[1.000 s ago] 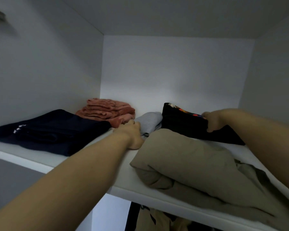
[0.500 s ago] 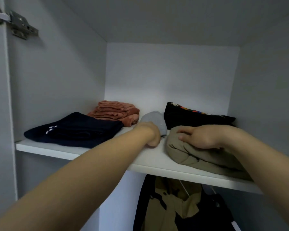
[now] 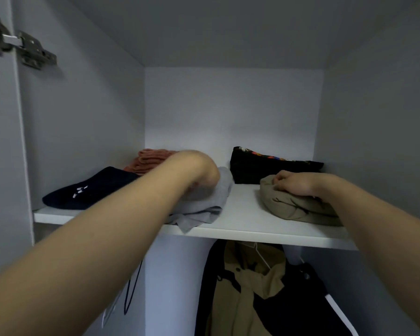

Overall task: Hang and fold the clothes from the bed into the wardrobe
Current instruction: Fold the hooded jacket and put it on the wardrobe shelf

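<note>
Folded clothes lie on a white wardrobe shelf [image 3: 247, 219]. My left hand [image 3: 204, 173] grips a grey garment [image 3: 209, 202] at the shelf's middle; part of the cloth hangs over the front edge. My right hand [image 3: 291, 184] rests with curled fingers on a folded khaki garment [image 3: 289, 207] at the right. Behind it stands a black folded piece with a coloured pattern [image 3: 264, 166]. A navy garment [image 3: 90, 190] and a pink folded one [image 3: 148, 161] lie at the left.
Below the shelf a khaki coat [image 3: 247, 287] and dark clothes [image 3: 301, 299] hang on hangers. The wardrobe's side walls close in left and right. A metal door hinge [image 3: 29, 50] sits at the upper left.
My left hand has pulled the grey garment forward to the shelf's front edge. My right hand has slid back along the khaki garment. The view has drawn back from the shelf.
</note>
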